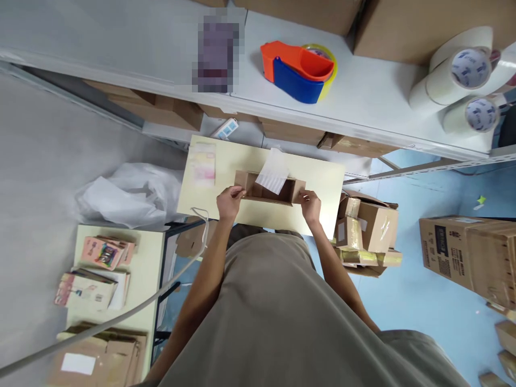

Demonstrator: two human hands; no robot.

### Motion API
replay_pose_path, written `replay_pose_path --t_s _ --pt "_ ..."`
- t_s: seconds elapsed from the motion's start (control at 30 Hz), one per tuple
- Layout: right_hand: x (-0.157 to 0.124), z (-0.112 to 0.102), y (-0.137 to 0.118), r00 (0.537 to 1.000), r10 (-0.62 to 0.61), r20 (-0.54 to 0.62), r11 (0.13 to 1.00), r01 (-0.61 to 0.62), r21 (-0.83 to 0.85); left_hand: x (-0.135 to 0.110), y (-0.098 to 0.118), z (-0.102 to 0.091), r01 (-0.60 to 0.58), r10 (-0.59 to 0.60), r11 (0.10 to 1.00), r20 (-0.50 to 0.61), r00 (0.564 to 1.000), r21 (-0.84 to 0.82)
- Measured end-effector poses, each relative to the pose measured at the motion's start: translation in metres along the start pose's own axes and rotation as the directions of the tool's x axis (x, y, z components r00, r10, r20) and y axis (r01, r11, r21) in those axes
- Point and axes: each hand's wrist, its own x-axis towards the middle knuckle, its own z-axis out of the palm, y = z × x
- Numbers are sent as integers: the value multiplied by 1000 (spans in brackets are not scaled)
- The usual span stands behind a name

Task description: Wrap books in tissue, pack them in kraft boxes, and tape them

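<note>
A small open cardboard box lies on the pale yellow tabletop in front of me. Its end flaps are folded outward to both sides. My left hand pinches the left flap with closed fingers. On the opposite end, my right hand grips the right flap the same way. A thin white packing sheet sticks up out of the box and leans over its back edge. What lies under the sheet is hidden. Left of the box, a pale pink-printed item lies flat on the table.
An orange and blue tape dispenser and tape rolls sit on the shelf above. Flattened cartons stand at the right. At the left are a plastic bag, booklets and a grey cable crossing toward the table.
</note>
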Motion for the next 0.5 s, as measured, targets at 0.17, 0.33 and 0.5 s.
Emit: replay_pose_path --t_s 0.17,0.33,0.5 --pt "6 -1 -4 996 -72 52 997 72 6 -4 -8 -11 109 -98 991 137 986 -77" --pt "7 4 -16 992 -88 86 996 87 16 -8 -10 -12 68 -29 989 282 959 -130" --pt "-2 16 -27 1000 -8 -10 999 8 37 -9 -8 -3 -6 35 994 270 962 -109"
